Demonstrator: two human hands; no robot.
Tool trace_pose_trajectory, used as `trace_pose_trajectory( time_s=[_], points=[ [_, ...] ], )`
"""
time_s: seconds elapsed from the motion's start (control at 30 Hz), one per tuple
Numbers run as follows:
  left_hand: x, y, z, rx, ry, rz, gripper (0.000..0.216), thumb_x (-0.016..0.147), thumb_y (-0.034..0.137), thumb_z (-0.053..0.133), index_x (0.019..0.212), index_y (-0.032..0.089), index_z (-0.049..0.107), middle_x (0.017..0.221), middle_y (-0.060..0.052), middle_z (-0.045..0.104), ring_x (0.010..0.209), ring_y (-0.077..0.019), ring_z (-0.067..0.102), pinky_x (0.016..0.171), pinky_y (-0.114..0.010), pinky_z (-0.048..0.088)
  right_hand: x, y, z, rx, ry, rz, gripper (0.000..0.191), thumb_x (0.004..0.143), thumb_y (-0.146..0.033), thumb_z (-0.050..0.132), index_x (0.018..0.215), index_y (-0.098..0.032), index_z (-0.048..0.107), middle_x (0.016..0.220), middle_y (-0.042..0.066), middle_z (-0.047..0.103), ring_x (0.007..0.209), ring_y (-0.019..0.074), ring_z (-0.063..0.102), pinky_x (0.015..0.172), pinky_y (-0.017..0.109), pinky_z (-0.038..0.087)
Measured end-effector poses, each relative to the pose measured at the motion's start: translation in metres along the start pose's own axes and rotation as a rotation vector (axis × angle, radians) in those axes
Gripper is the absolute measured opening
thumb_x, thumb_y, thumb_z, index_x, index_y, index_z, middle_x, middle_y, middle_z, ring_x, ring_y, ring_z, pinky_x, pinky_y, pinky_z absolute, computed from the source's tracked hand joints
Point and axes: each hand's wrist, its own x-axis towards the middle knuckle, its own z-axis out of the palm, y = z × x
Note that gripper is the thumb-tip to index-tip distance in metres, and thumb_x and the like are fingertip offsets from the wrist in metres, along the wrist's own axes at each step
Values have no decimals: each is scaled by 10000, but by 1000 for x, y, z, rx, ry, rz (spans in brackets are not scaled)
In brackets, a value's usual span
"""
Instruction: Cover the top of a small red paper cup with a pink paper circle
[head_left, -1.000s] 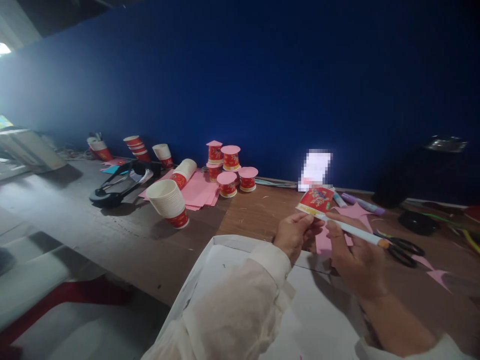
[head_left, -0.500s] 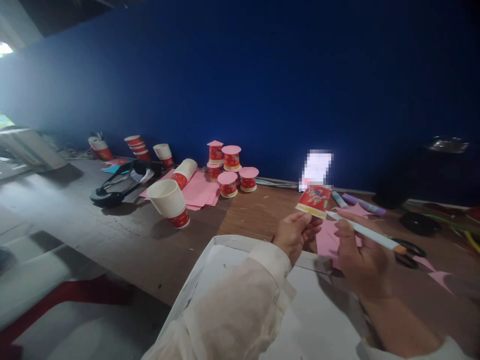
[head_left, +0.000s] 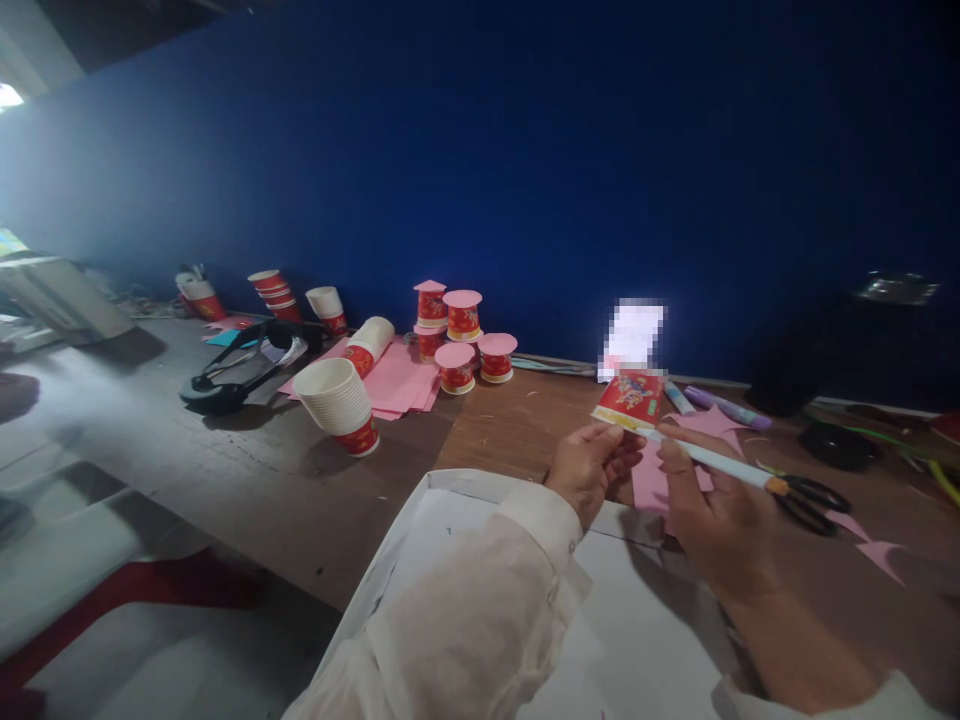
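Observation:
My left hand (head_left: 592, 465) pinches a red printed paper cup piece (head_left: 632, 397) and holds it up above the wooden table (head_left: 510, 425). My right hand (head_left: 712, 515) grips a white pen with an orange end (head_left: 720, 466), its tip touching the lower edge of the cup piece. Pink paper (head_left: 651, 480) lies under both hands. Black scissors (head_left: 810, 498) rest just right of my right hand.
A stack of white-and-red cups (head_left: 336, 402) lies tilted at the left. Several red cups with pink lids (head_left: 459, 350) stand on pink sheets (head_left: 401, 385). Marker pens (head_left: 720, 405) lie behind my hands. A white box (head_left: 450, 490) sits at the near edge.
My right hand pulled the pen slightly right and away, then brought its tip back against the cup piece. My left hand stayed nearly still.

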Motion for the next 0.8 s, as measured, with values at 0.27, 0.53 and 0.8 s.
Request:
trace_pose_trajectory(
  time_s=[0.27, 0.53, 0.8],
  points=[
    [0, 1, 1, -40, -5, -3, 131, 778, 195, 799, 795, 95, 716, 768, -69, 709, 726, -123, 675, 729, -222, 529, -2, -2, -2, -1, 15, 32, 268, 983, -389, 564, 1089, -219, 742, 870, 66, 729, 802, 213, 702, 853, 398, 546],
    [0, 10, -1, -109, 27, -72, 88, 870, 176, 702, 863, 89, 716, 785, -76, 712, 680, -106, 662, 676, -190, 532, -2, 4, 1, 19, 54, 151, 312, 982, -436, 548, 1132, -240, 738, 934, 63, 740, 795, 214, 705, 838, 405, 541],
    [-2, 10, 1, -130, 25, -71, 183, 955, 117, 553, 866, 72, 707, 786, -89, 714, 694, -109, 695, 644, -175, 544, -5, 3, -1, 13, 6, 113, 297, 978, -434, 560, 1117, -234, 729, 906, 66, 731, 720, 198, 679, 845, 412, 535]
  ],
)
